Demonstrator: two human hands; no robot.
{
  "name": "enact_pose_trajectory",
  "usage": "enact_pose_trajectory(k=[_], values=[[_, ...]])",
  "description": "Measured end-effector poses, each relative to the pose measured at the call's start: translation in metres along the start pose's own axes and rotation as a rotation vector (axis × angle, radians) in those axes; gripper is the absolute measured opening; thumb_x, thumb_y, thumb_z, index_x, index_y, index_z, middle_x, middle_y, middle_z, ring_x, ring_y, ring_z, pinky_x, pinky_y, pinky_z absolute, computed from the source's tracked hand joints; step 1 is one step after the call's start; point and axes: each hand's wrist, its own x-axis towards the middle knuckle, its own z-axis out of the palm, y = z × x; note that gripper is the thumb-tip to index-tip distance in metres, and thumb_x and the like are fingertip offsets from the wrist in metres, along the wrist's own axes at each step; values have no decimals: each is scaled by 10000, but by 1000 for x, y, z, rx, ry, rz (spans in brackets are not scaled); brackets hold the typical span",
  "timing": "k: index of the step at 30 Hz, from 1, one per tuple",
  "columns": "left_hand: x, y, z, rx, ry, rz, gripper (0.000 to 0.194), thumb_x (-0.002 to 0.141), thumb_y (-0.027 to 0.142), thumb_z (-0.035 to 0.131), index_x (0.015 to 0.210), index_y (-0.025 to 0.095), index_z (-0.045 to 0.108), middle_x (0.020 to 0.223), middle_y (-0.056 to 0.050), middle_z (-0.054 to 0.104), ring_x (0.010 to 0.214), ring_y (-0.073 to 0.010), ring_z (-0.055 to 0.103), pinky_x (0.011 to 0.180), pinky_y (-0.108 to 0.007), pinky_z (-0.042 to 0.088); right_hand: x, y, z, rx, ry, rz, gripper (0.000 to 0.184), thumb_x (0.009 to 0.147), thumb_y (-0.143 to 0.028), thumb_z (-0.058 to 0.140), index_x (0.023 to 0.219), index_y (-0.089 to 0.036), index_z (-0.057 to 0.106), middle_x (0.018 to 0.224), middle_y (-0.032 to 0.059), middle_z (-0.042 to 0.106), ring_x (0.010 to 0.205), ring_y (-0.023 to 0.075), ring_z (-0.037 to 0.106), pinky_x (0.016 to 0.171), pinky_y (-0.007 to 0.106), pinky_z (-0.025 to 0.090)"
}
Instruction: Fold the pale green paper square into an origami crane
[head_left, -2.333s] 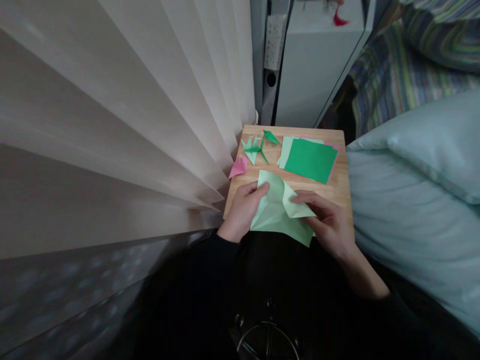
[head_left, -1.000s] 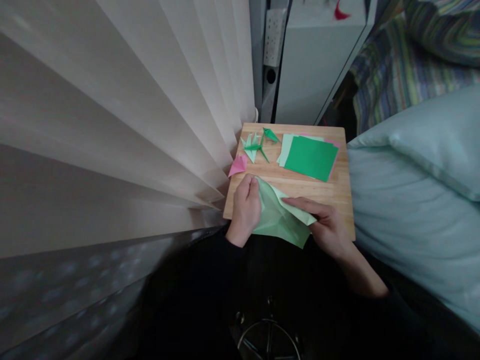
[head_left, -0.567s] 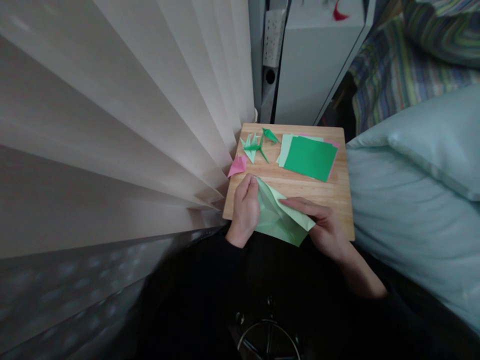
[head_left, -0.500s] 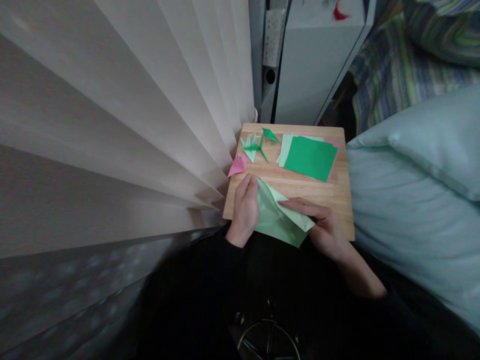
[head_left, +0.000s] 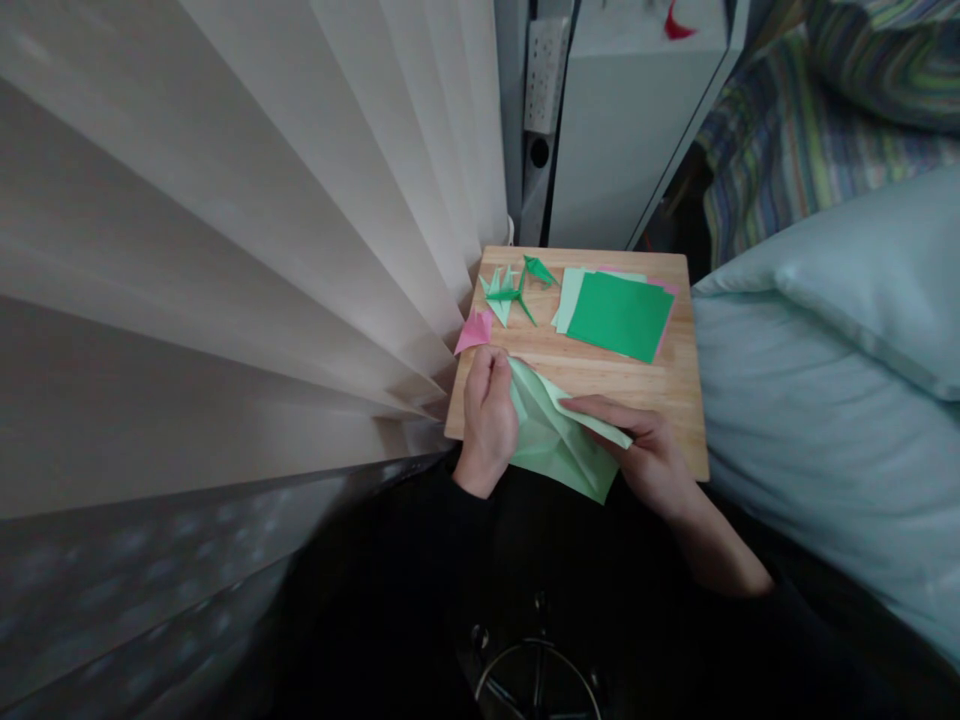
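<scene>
A creased sheet of light green origami paper [head_left: 551,435] is held between my two hands, over the near edge of a small wooden table [head_left: 585,370]. My left hand [head_left: 489,418] pinches its upper left corner, the thumb on top. At the right, my right hand [head_left: 649,440] grips the folded-over upper edge, with fingers on both sides of the flap. Folded paper pieces lie beyond my left hand: a pink one [head_left: 474,330], a light green one [head_left: 498,292] and dark green ones [head_left: 538,268]. The fingertips of my left hand are partly hidden.
A stack of dark green paper [head_left: 621,315], with light green and pink sheets under it, lies at the table's back right. A pleated curtain [head_left: 360,200] borders the left, pale blue bedding [head_left: 817,380] the right. Behind stands a grey cabinet [head_left: 630,150] beside a power strip [head_left: 545,75].
My left hand has rolled inward and down at the paper's corner. The upper right flap has been folded further over, and my right fingers have slid along it. The pieces on the table stay put.
</scene>
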Motion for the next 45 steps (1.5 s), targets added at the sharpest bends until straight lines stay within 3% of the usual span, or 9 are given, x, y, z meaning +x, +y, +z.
enact_pose_trajectory(k=[3,9,15,19,23,29,38,45], values=[[1,1,0,-47,-8,-11,280,999,296,469,748,214,562,785,-25,609,770,-183,542,753,-311,438,0,0,1,40,4,14,218,903,-357,756,1091,-279,835,1135,79,794,1047,236,723,897,356,586],[0,4,1,-100,-50,-53,362,1003,405,477,713,228,602,768,-49,635,740,-210,574,749,-353,471,-1,1,2,97,-10,-4,220,909,-270,752,1100,-345,830,1139,47,783,1031,206,718,860,312,576],[-2,8,5,-122,-36,-32,315,1008,417,497,770,226,576,806,-44,663,836,-206,621,872,-350,488,-2,5,4,48,11,-65,222,922,-266,742,1102,-368,823,1110,40,769,997,199,707,805,312,570],[-5,6,6,-100,-93,-122,354,971,501,564,770,212,599,768,-22,631,791,-191,605,788,-327,496,-2,8,4,-6,58,-100,246,929,-238,728,1119,-366,818,1103,43,751,989,195,697,775,304,554],[-6,4,7,-103,-206,-229,344,797,486,789,737,188,628,734,-18,657,777,-200,635,780,-332,515,-3,11,3,-49,66,-124,288,932,-197,707,1136,-373,812,1114,35,738,1005,187,691,810,301,541],[-3,-2,3,-329,-331,-484,367,698,452,868,877,161,734,874,-63,747,782,-209,691,821,-385,555,-2,10,-1,-152,61,-188,330,932,-159,680,1163,-360,803,1134,39,723,1027,193,684,858,320,540],[-1,-9,0,-319,-276,-460,353,639,421,904,809,167,727,781,-20,725,699,-161,659,713,-322,559,-1,8,-5,-299,2,-221,296,959,-222,657,1187,-347,798,1154,67,722,1040,224,685,878,374,564],[0,-9,2,-274,-215,-416,345,599,388,925,726,163,697,720,4,695,618,-120,584,598,-262,482,0,13,-8,-342,-41,-243,356,957,-187,620,1212,-370,788,1177,68,679,1062,229,668,915,397,560]])
